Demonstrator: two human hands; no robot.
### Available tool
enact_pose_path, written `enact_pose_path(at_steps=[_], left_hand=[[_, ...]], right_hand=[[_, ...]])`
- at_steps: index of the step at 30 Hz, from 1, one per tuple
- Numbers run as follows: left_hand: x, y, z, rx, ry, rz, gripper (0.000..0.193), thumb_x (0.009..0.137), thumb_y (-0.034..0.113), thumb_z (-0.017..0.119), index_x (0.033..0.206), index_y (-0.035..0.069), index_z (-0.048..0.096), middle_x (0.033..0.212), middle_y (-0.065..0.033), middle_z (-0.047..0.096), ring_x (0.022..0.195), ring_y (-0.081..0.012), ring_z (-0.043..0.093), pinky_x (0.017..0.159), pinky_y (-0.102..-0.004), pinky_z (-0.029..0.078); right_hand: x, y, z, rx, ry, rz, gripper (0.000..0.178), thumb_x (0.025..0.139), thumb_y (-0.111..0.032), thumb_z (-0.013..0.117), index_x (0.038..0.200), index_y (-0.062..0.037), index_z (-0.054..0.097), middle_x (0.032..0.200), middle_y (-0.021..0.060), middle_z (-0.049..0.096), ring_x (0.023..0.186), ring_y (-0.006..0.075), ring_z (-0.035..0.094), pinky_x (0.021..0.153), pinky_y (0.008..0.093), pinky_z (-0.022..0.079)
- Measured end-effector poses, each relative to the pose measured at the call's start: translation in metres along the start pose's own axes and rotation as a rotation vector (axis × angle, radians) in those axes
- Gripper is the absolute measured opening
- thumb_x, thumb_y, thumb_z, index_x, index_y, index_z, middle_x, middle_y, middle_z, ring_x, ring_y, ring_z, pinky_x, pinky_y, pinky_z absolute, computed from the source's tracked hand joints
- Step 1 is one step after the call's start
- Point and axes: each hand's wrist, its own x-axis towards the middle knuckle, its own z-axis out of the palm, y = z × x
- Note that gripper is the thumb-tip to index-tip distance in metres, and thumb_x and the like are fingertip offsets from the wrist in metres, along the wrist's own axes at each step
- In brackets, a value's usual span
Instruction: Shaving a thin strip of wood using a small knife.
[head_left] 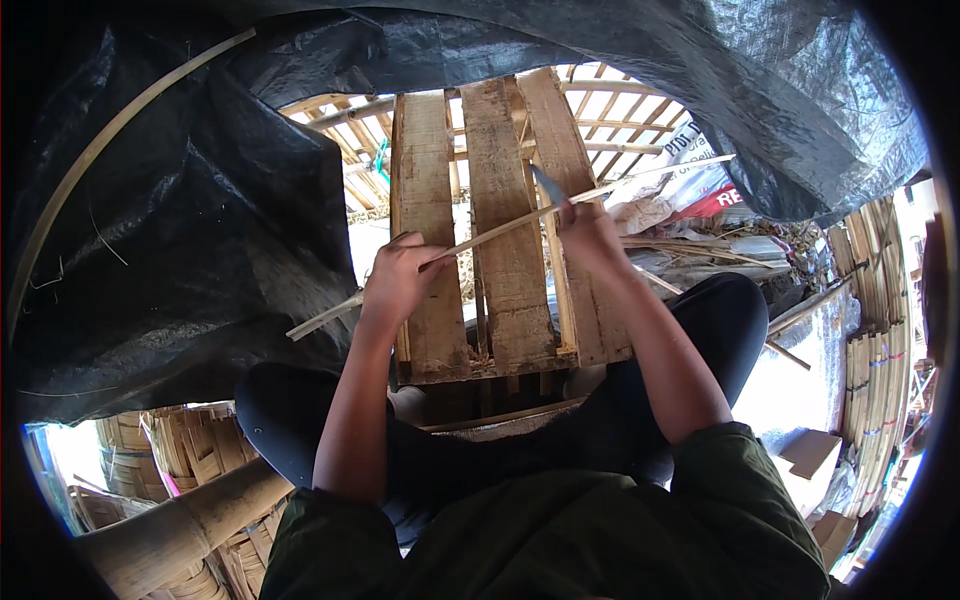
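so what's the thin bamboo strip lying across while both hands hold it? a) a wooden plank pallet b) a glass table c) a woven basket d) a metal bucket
a: the bamboo strip, held by the left hand and right hand, slants across the upright planks of a wooden pallet.

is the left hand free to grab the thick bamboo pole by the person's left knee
Probably not as is: the left hand is closed on the thin bamboo strip; the bamboo pole lies unobstructed, though.

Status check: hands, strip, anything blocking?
Left hand shut on bamboo strip. Right hand grips strip and knife blade. Strip lies across wooden pallet. Nothing blocking.
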Motion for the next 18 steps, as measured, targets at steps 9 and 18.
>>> enact_pose_path(at_steps=[9,18], left_hand=[[0.0,-0.001,0.003,-0.015,0.022,0.006,0.016,0.083,0.022,0.076,0.096,0.012,0.077,0.073,-0.0116,0.054,0.069,-0.0295,0.059,0.063,-0.0421,0.046],[0.001,-0.003,-0.001,-0.03,-0.006,-0.018,0.017,0.083,0.022,0.076,0.096,0.011,0.077,0.073,-0.012,0.055,0.068,-0.0301,0.059,0.063,-0.0417,0.046]], right_hand=[[0.023,0.015,-0.015,0.006,-0.02,0.061,0.047,0.102,-0.038,0.044,0.097,0.0031,0.068,0.081,0.0283,0.068,0.077,0.0456,0.068,0.069,0.0537,0.053],[0.014,0.001,-0.008,0.029,-0.031,0.08,0.046,0.103,-0.031,0.043,0.087,0.0053,0.067,0.083,0.0303,0.067,0.08,0.0463,0.067,0.068,0.0527,0.053]])
